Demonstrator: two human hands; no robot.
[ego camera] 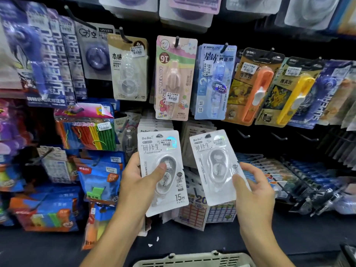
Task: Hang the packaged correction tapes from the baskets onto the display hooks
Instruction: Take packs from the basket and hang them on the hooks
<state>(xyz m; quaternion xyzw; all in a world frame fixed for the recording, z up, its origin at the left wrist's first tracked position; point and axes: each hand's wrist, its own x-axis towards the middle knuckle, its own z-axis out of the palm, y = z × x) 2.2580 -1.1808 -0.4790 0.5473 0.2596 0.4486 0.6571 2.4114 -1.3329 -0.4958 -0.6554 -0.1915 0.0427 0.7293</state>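
My left hand [137, 182] grips a white packaged correction tape [163, 151], thumb pressed on its clear blister. My right hand [252, 191] holds a second white package of the same kind [210, 149] by its lower right edge, tilted a little left. Both packs are upright in front of the display wall. Behind the left pack hangs a row of matching white packs [154, 125] on a hook. Three bare black hooks [243, 134] stick out to the right of them. A pale basket rim [194, 260] shows at the bottom edge, below my hands.
Above hang other carded tapes: a pink one [174, 78], a blue one [214, 81], an orange one [254, 87] and a yellow one [290, 93]. Blue pouches [100, 176] and coloured sticks [86, 132] hang left. Slanted racks of pens [300, 176] sit right.
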